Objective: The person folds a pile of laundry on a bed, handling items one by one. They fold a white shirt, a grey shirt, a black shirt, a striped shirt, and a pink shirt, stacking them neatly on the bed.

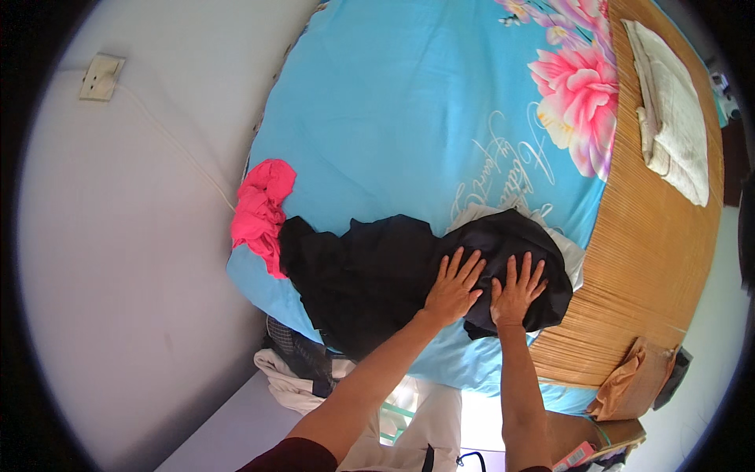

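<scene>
Both my hands lie flat, palms down and fingers spread, on a black cloth garment [377,259] near the bed's front edge. My left hand [457,286] rests a little left of my right hand [518,292], and the two are apart. The black garment stretches leftward from under my hands, and its right part is bunched. A white garment [569,253] with thin straps shows from beneath that part. At the black garment's left end lies a crumpled pink garment [259,212]. All of these are on a blue bed sheet [377,118] with a flower print.
A woven bamboo mat [643,253] covers the bed's right side, with a folded white cloth [672,118] on it. A brown cloth [634,377] lies at the mat's near corner. More clothes [289,377] are below the bed's left corner. A wall socket [102,76] has a cord running to the bed.
</scene>
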The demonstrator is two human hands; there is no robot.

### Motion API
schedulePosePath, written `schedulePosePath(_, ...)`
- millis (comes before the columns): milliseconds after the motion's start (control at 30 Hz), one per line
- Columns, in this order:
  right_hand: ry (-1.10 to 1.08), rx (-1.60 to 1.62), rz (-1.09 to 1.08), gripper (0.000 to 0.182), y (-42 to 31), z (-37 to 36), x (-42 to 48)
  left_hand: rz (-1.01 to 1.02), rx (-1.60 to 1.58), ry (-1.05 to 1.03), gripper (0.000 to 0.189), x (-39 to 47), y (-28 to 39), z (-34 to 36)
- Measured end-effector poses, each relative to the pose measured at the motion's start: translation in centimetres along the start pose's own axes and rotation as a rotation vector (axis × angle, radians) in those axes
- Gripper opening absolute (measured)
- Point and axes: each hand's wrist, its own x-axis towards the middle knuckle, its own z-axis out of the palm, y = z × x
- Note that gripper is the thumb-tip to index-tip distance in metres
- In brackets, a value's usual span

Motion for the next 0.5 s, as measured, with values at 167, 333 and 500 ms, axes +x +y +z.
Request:
schedulePosePath(167,0.014,-0.020,-0.001,0.057,-1.9,-4.0,0.8,0.039,-0.292,0.189,0.055,-1.7,0.0,-2.1)
schedulePosePath(333,0.143,0.260,-0.279,0.064,-9.1,-9.7,3.3,-0.192,-0.325,0.625,0.045,-10.9,-3.0,-7.5)
schedulePosePath(500,-0.124,0.377,-0.508,0.066,-19.9,-6.3,5.1,-1.094,-0.158,0.819,0.091,-18.4,-10.8,-6.8)
